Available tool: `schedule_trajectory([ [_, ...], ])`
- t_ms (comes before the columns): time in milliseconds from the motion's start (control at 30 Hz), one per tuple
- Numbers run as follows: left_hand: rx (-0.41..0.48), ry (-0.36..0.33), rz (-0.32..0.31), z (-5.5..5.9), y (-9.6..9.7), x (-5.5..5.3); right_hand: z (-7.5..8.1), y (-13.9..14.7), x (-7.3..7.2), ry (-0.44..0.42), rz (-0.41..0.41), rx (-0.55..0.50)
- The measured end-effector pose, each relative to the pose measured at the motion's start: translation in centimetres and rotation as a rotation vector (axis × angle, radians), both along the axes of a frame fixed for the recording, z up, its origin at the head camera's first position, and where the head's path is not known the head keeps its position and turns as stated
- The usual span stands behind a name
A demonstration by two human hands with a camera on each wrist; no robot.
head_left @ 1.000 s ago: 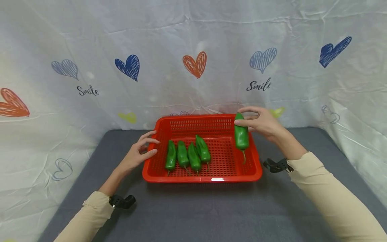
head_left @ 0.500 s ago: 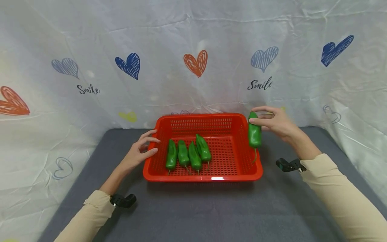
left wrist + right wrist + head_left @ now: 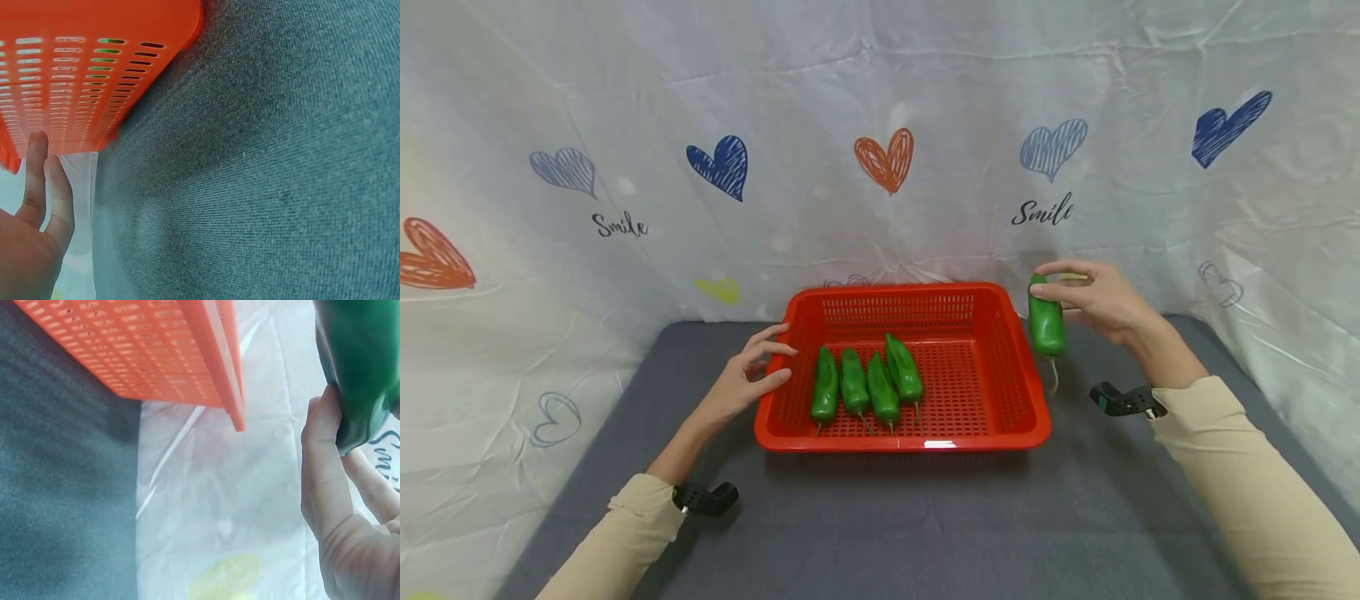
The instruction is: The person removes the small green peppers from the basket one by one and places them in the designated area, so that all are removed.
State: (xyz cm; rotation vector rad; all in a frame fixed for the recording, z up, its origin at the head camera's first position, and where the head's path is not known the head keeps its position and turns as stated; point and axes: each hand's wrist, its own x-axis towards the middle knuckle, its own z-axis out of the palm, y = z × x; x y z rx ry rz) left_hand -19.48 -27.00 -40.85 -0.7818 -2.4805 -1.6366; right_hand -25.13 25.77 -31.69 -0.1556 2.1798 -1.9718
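Note:
In the head view, my right hand (image 3: 1101, 302) pinches a green pepper (image 3: 1048, 332) by its tapered tip, stem hanging down. The pepper is in the air just beyond the right rim of a red plastic basket (image 3: 850, 445). Close up in the right wrist view, fingers (image 3: 328, 469) press against the glossy side of the pepper (image 3: 362, 356). My left hand (image 3: 741, 382) rests at the basket's left rim, its fingers extended and relaxed; two straight fingers (image 3: 35, 175) show by the slotted outer wall in the left wrist view. Several green peppers (image 3: 825, 387) lie in the basket's left half.
The basket stands on a grey cloth-covered table (image 3: 895, 525). Behind it hangs a pale curtain (image 3: 805, 92) printed with hearts and lettering, close to the basket's back rim. Black straps with devices (image 3: 1127, 400) sit on both wrists.
My right hand has carried the pepper rightward from above the basket's right part to outside its right rim. The left hand, the basket and the peppers in it have stayed put.

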Motion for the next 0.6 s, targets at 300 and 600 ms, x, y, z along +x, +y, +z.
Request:
schedule_trajectory([
  [300, 0.005, -0.013, 0.013, -0.3, -0.2, 0.0, -1.6, 1.0, -0.8, 0.044, 0.021, 0.083],
  [600, 0.009, -0.007, 0.002, -0.4, -0.2, -0.2, -4.9, 2.8, -2.3, 0.052, 0.04, 0.14],
])
